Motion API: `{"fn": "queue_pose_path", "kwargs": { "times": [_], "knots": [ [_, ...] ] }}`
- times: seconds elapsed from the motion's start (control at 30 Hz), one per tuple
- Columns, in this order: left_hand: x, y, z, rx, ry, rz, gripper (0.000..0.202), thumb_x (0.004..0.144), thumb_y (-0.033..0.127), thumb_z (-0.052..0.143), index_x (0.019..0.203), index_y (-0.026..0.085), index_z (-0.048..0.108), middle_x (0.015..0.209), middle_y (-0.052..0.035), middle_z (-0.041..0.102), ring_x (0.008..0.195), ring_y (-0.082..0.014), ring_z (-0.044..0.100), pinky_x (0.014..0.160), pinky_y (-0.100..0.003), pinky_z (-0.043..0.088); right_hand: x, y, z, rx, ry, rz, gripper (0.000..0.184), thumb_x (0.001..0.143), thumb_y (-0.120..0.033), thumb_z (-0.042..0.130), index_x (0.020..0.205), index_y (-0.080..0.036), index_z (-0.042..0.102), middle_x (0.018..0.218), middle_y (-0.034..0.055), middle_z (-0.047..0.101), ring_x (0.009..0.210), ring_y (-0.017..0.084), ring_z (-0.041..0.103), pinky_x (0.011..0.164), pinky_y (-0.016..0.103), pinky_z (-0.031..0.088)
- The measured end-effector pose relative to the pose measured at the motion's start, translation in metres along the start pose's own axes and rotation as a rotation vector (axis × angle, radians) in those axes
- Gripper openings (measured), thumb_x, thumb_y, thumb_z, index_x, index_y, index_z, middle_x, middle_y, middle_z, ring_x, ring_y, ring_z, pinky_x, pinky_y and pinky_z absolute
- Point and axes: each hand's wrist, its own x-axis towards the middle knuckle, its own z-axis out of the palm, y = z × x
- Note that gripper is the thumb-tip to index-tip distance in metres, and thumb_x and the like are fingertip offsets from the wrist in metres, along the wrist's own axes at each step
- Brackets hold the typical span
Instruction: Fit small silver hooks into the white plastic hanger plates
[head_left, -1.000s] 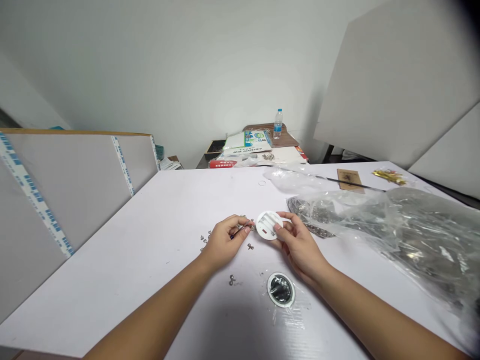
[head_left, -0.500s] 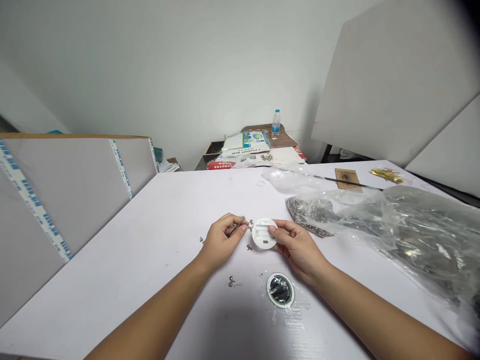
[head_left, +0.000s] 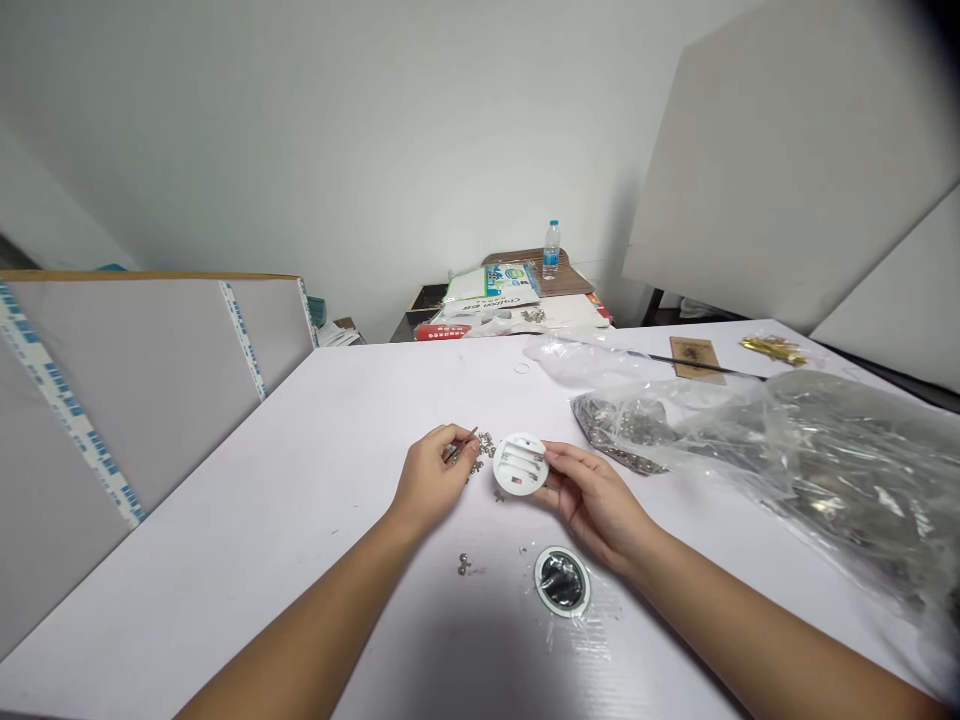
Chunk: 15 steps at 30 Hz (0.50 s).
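My right hand [head_left: 596, 507] grips a round white plastic housing [head_left: 519, 464] by its edge, with its ribbed face and a small red-and-blue mark turned up. My left hand [head_left: 430, 480] is closed around a thin tool [head_left: 463, 447] with a metal tip, probably a small screwdriver, though most of it is hidden by my fingers. Small metal fittings [head_left: 486, 445] lie in a cluster just beyond my left fingers, between the hand and the housing. Near my wrists, a white ring [head_left: 561, 582] with a dark centre rests on the white table [head_left: 247, 560], and a small metal fitting [head_left: 463, 564] lies to its left.
A bulky clear plastic bag [head_left: 825, 470] with metal parts spreads along the table's right side. Beyond it lie a dark rod, a brown card and gold scraps. Grey boards stand at left and right. A farther table holds papers and a water bottle [head_left: 552, 250].
Both hands have shifted left and the white housing has turned, now showing its ribbed face more fully. The tool's metal tip now points up and away from my left fingers.
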Motion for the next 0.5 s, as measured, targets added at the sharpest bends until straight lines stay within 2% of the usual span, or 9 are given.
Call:
{"fn": "queue_pose_path", "kwargs": {
  "times": [0.13,0.23,0.5],
  "knots": [
    [-0.0006,-0.0021,0.0009,0.116,-0.036,0.090,0.021,0.089,0.037,0.051,0.085,0.023,0.065,0.084,-0.0001,0.064,0.068,-0.0134,0.053,0.064,-0.026,0.040,-0.0009,-0.0007,0.0022,0.017,-0.027,0.014,0.018,0.085,-0.019,0.067,0.100,-0.010,0.070,0.108,0.0147,0.069,0.102,0.027,0.066,0.089,0.044,0.057],
    [-0.0014,-0.0033,0.0017,0.237,-0.102,0.142,0.018,0.088,0.033,0.052,0.083,0.023,0.066,0.085,-0.0005,0.062,0.070,-0.0143,0.053,0.063,-0.027,0.038,-0.0017,-0.0001,0.0024,0.033,-0.026,0.013,0.016,0.085,-0.018,0.067,0.099,-0.011,0.070,0.109,0.0138,0.069,0.104,0.027,0.065,0.090,0.043,0.057],
    [-0.0027,-0.0038,0.0037,0.353,-0.203,0.185,0.013,0.085,0.025,0.050,0.076,0.022,0.059,0.078,-0.0011,0.062,0.068,-0.0162,0.052,0.060,-0.027,0.034,-0.0054,-0.0015,0.0041,0.019,-0.040,0.014,0.012,0.086,-0.022,0.068,0.095,-0.014,0.069,0.111,0.0108,0.068,0.105,0.024,0.064,0.091,0.040,0.056]
  ]
}}
